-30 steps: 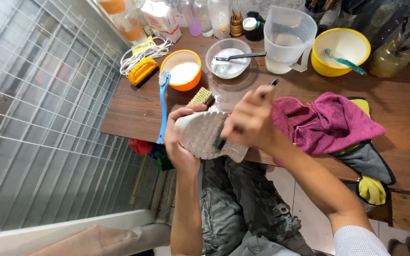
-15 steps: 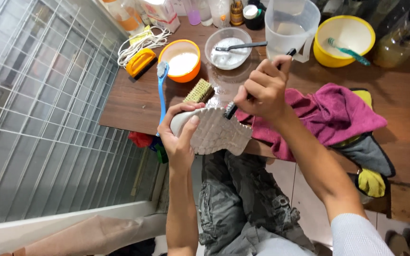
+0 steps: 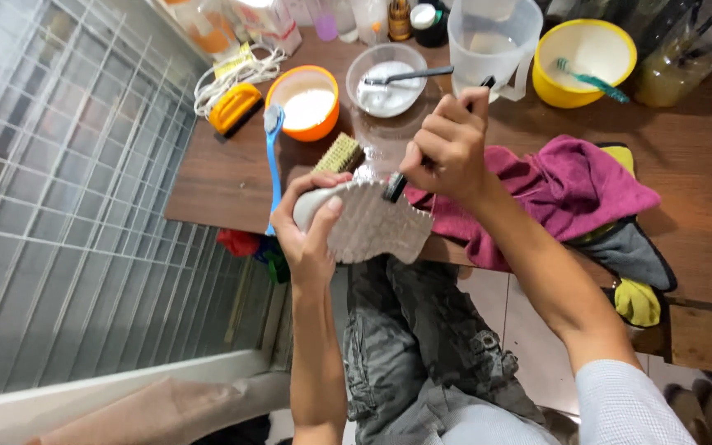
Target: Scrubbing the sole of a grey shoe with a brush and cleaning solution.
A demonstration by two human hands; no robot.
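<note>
The left hand [image 3: 311, 235] holds a white shoe [image 3: 368, 221] with the sole turned up, at the front edge of the counter [image 3: 224, 177] and above the person's lap. The fingers are closed around the toe end of the shoe and the thumb lies on the sole. The right hand [image 3: 447, 148] is closed around a dark brush [image 3: 395, 186], and the head of the brush touches the sole near its upper edge. The handle goes up through the fist and its tip shows above the fingers.

Just beside the right hand, on the counter, lies a pink towel [image 3: 570, 185], and under it a grey cloth [image 3: 632, 255] and a yellow cloth [image 3: 636, 301]. Behind the shoe there is a small wooden brush [image 3: 338, 153] and a blue toothbrush [image 3: 273, 156]. Further back stand an orange bowl [image 3: 302, 103] with white liquid, a clear bowl [image 3: 385, 78] with white powder and a spoon [image 3: 409, 77], a clear jug [image 3: 492, 37], and a yellow bowl [image 3: 583, 53] with a green toothbrush [image 3: 591, 78] in it. A yellow brush [image 3: 235, 109] lies beside a white cable [image 3: 224, 74] at the left.
</note>
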